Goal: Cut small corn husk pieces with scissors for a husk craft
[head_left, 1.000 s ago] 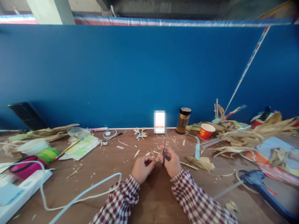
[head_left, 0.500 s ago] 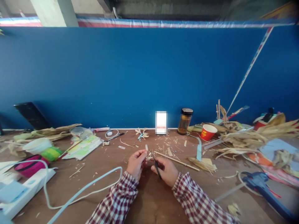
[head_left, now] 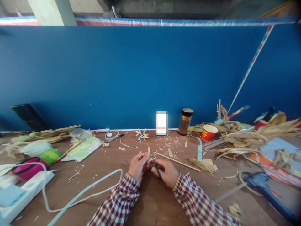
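My left hand (head_left: 139, 164) pinches a small pale strip of what looks like corn husk (head_left: 149, 150) between thumb and fingertips. Close beside it, my right hand (head_left: 167, 172) is closed around slim dark tweezers (head_left: 158, 169), whose tips point at the piece by the left fingertips. Whether the tips touch it is too small to tell. Beyond the hands, a little husk figure with a light blue tie (head_left: 141, 135) lies near the wall. A thin pale stick (head_left: 178, 161) and many husk scraps (head_left: 169, 152) lie just past my right hand.
At the right are a glue gun (head_left: 258, 183), a heap of dried husks (head_left: 249, 138), a red paper cup (head_left: 209, 132) and a lidded jar (head_left: 185, 122). A phone-like bright screen (head_left: 161, 123) stands by the wall. A white power strip (head_left: 28, 194) and looping cable (head_left: 94, 180) occupy the left.
The pale strip at my left fingertips looks turned and narrower. Both hands stay close together with nearly the same grip; the whole view has shifted slightly.
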Demonstrator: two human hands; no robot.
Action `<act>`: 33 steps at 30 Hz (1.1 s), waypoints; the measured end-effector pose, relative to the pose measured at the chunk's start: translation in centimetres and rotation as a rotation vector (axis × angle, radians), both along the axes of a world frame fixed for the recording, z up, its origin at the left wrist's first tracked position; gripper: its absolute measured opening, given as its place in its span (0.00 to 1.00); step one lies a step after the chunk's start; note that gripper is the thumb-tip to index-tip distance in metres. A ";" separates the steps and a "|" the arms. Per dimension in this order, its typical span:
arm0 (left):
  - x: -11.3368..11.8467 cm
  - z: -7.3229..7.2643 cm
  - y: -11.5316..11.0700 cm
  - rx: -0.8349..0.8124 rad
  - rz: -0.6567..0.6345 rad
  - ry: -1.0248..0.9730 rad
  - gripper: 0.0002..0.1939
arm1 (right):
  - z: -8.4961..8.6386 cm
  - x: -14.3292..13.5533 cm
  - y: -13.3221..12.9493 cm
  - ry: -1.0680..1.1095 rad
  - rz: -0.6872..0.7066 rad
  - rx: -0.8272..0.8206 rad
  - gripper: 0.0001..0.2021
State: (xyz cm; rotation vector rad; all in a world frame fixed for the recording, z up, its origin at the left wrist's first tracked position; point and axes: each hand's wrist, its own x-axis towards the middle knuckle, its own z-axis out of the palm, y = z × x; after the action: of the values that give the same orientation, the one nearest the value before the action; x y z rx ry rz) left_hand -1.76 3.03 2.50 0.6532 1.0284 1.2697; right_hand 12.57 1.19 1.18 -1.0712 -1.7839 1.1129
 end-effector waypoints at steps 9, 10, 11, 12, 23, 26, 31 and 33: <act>0.0 -0.1 0.0 0.010 -0.016 0.021 0.16 | 0.2 0.1 0.0 -0.028 0.015 0.020 0.17; 0.0 -0.1 0.0 0.012 -0.019 0.017 0.16 | 0.2 0.1 0.0 -0.030 0.013 0.021 0.17; 0.0 -0.1 0.0 0.009 -0.017 0.014 0.16 | 0.2 0.1 0.0 -0.034 0.010 0.022 0.17; 0.0 -0.2 0.0 0.005 -0.015 0.013 0.16 | 0.2 0.1 0.0 -0.039 0.005 0.022 0.17; 0.1 0.1 0.0 -0.012 -0.015 0.035 0.17 | -0.2 0.1 0.1 -0.036 -0.013 0.016 0.17; 0.1 0.0 0.0 -0.016 -0.010 0.030 0.17 | -0.3 0.1 0.2 -0.024 -0.016 -0.001 0.17; 0.0 -0.3 0.2 -0.017 -0.009 0.022 0.17 | -0.3 0.1 0.2 -0.024 -0.015 0.004 0.16; 0.0 -0.3 0.2 -0.016 -0.007 0.014 0.17 | -0.3 0.1 0.2 -0.029 -0.021 0.014 0.16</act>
State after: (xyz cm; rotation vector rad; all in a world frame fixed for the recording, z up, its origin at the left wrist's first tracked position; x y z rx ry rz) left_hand -1.74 3.21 2.22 0.6535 1.0466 1.2511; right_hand 12.68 1.39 0.89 -1.1004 -1.7968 1.0757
